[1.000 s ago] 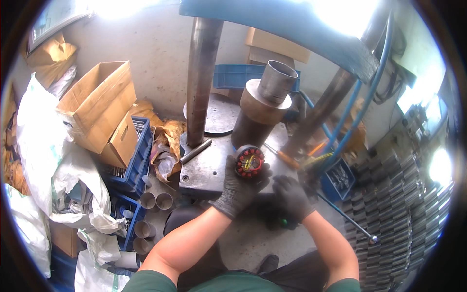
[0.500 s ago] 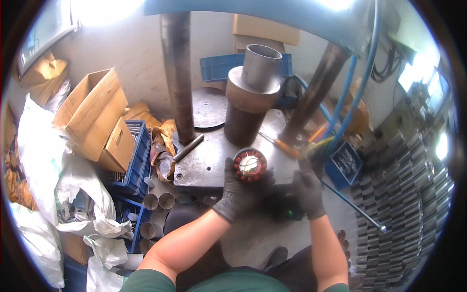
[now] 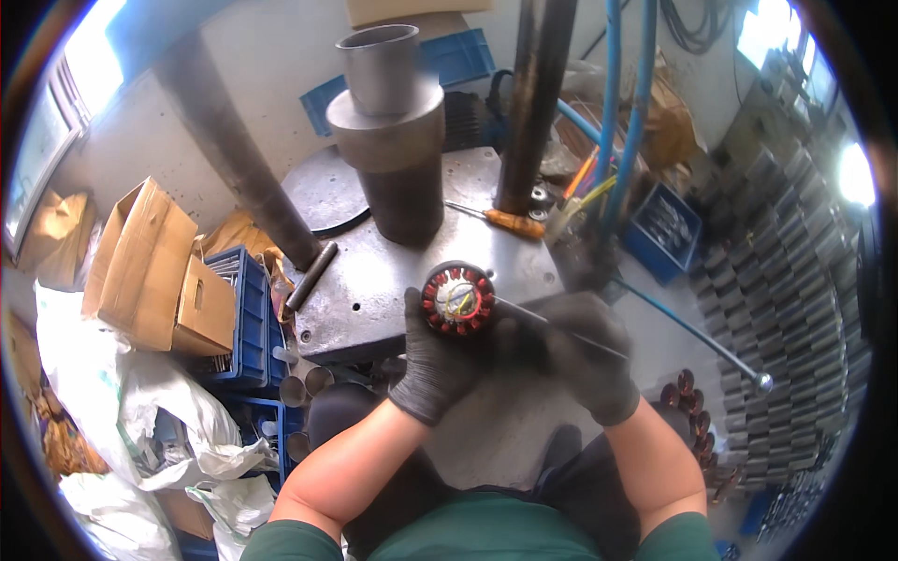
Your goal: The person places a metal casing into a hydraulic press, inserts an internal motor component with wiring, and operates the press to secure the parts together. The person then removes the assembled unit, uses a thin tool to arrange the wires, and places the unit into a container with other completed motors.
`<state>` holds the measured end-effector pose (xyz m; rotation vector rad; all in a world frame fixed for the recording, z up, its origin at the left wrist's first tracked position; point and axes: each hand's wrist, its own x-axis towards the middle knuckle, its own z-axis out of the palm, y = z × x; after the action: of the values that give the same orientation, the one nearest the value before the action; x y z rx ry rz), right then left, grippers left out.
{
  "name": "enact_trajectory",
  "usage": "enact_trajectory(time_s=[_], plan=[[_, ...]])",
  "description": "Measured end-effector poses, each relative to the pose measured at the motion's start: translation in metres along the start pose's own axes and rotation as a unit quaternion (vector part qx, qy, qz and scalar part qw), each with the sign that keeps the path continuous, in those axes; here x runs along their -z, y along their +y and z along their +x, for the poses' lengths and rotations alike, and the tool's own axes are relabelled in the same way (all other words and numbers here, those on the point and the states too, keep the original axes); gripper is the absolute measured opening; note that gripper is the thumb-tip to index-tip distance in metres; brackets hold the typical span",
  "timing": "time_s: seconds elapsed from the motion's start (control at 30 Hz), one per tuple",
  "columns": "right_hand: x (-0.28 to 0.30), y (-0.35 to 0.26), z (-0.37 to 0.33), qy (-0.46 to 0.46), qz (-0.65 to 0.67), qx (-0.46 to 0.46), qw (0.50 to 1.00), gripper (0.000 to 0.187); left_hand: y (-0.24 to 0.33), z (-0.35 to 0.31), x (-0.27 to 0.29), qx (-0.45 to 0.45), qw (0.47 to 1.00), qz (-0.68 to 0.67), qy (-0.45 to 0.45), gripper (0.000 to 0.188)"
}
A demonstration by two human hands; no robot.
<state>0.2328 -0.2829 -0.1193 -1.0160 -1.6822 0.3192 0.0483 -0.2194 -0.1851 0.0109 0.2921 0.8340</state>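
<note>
- Stator ring point(image 3: 458, 299) was in the left hand point(image 3: 438, 366), wound face up, at the near edge of the steel plate point(image 3: 365, 290); couldn't tell if it was touching.
- Biggest item around it: that plate. Stepped metal cylinder point(image 3: 398, 154) stood on it, beyond the ring.
- Left hand: fingers wrapped round the ring's outside, thumb up along its left side.
- Right hand point(image 3: 599, 379): looked curled, pinching the thin rod point(image 3: 519, 312); blurred, exact finger placement unclear.
- Ring itself: red windings round the rim, yellow wire loose in the middle.
- Orange-handled screwdriver point(image 3: 514, 222) and short metal bar point(image 3: 312, 276) lay on the plate, apart from the ring.
- Rod was the thinnest: tip right beside the ring's right edge, contact not clear.
- My read on doing it well: firm left grip on the outer wall, rod guided slowly, tip off windings and wire.
- Brands, labels, writing: none legible.
</note>
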Motion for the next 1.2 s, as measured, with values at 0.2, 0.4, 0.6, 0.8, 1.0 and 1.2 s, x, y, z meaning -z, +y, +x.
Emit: enact_trajectory(time_s=[0.2,0.4,0.6,0.8,1.0,1.2], plan=[[-0.001,0.004,0.0,-0.004,-0.024,0.004,1.0,0.012,-0.007,0.004,0.004,0.007,1.0,0.025,-0.017,0.096],[-0.007,0.004,-0.003,-0.014,-0.072,0.014,0.997,0.014,-0.009,0.002,0.014,0.003,0.998,0.059,-0.036,0.098],[-0.011,0.004,-0.003,-0.02,-0.124,0.037,0.991,0.016,-0.011,0.003,0.015,-0.011,0.993,0.116,-0.001,0.093],[-0.008,0.016,-0.007,-0.025,-0.018,-0.001,1.0,0.012,-0.012,0.005,0.015,-0.007,0.991,0.136,-0.004,0.094],[-0.008,0.017,-0.01,-0.03,-0.003,-0.008,1.0,0.011,-0.007,0.006,0.019,0.004,0.993,0.118,0.008,0.093],[-0.013,0.01,-0.01,-0.039,-0.086,0.016,0.995,0.01,-0.006,0.004,0.01,-0.004,0.994,0.1,0.039,0.092]])
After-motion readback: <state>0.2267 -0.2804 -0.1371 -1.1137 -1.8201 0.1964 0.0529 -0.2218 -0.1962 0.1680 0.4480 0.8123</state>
